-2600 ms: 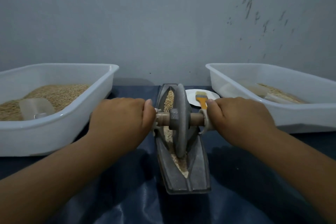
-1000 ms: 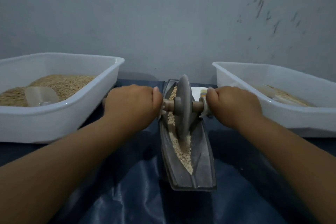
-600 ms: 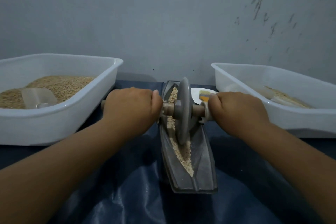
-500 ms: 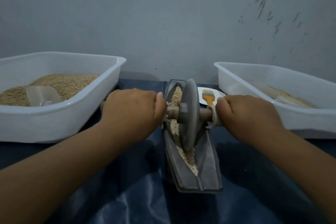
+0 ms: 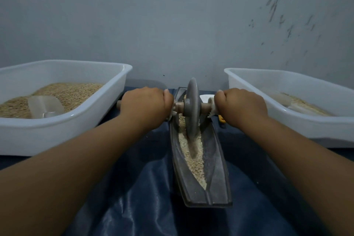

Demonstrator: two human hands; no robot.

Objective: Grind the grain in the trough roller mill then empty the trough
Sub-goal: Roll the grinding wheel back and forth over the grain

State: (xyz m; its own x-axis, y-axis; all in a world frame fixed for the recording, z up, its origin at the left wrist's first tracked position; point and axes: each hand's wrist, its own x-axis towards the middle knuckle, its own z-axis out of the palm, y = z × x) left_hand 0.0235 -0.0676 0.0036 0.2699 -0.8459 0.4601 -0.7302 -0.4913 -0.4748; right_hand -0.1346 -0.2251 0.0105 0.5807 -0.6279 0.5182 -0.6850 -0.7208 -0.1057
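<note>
Trough (image 5: 216, 168): long axis runs away from the person, grain (image 5: 192, 156) inside. Roller wheel (image 5: 192, 107) upright; axle crosswise, left hand (image 5: 146, 104) and right hand (image 5: 242, 104) fingers curled round its ends.

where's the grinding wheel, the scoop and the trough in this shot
grinding wheel (image 5: 192, 109): head view, on the disc's near rim, above the axle.
scoop (image 5: 46, 105): head view, on its clear bowl, lying in the left tub's grain.
trough (image 5: 217, 174): head view, on the bare right inner wall.
</note>
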